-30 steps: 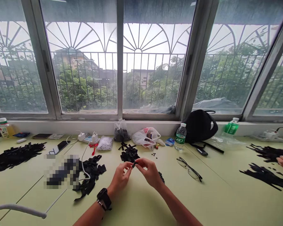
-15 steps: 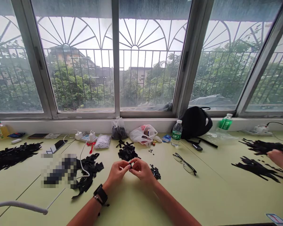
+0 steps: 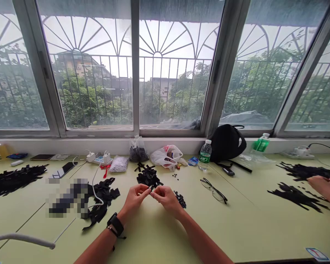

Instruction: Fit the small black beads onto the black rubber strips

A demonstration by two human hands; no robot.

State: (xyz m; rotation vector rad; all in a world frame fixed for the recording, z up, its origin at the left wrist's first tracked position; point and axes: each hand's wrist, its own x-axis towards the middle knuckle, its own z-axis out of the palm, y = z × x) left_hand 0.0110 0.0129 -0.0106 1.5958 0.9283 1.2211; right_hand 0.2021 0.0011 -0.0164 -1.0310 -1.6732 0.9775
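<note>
My left hand [image 3: 134,201], with a black watch [image 3: 116,223] at its wrist, pinches thumb against fingers. Its fingertips meet those of my right hand [image 3: 167,201], which is closed in a pinch too. Between them a tiny black piece barely shows; most of it is hidden by the fingers. Just behind the fingertips lies a pile of short black fabric strips [image 3: 149,176]. Close to the right of my right hand sits a heap of small shiny black parts [image 3: 180,200], with a few loose ones [image 3: 176,176] farther back.
More black strips [image 3: 101,196] lie left under a white cable [image 3: 95,189]. Eyeglasses [image 3: 214,190], a water bottle [image 3: 205,156], a black bag [image 3: 227,143] and plastic bags [image 3: 167,157] stand beyond. At far right another person's hand [image 3: 323,185] works by black strips [image 3: 297,196].
My fingertips have shifted slightly upward and drawn closer together, so less of the small black piece shows. The view has moved a little.
</note>
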